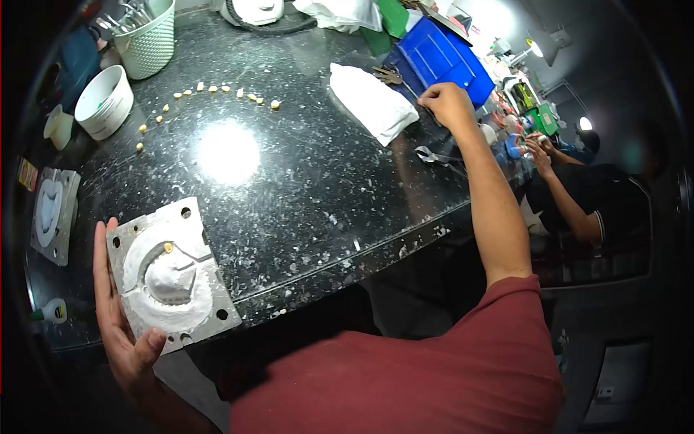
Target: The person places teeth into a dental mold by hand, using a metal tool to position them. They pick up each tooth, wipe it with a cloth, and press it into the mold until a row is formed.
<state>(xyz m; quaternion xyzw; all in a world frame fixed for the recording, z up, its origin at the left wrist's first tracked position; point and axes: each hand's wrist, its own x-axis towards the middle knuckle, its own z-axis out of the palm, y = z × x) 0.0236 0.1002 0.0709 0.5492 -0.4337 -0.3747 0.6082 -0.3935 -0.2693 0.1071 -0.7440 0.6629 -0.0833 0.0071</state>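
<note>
My left hand (119, 322) grips the left and near edge of a metal denture flask half (210, 289), thumb on the front corner, fingers along the side. White plaster (141, 253) fills it, with a horseshoe-shaped groove and one small yellowish tooth (169, 247) in it. My right hand (450, 107) reaches to the far right with its fingers pinched at a thin dark tool (409, 90) beside a blue box (444, 61); the fingertips partly hide the tool. Close by lie a white packet (372, 105), scissor-like handles (388, 75) and a shiny metal tool (428, 154).
Several small teeth (212, 89) form an arc on the black speckled table (289, 181). Another flask half (54, 217) stands at the left. A white bowl (105, 101) and a green basket of tools (144, 47) are behind. A co-worker (585, 195) sits at the right.
</note>
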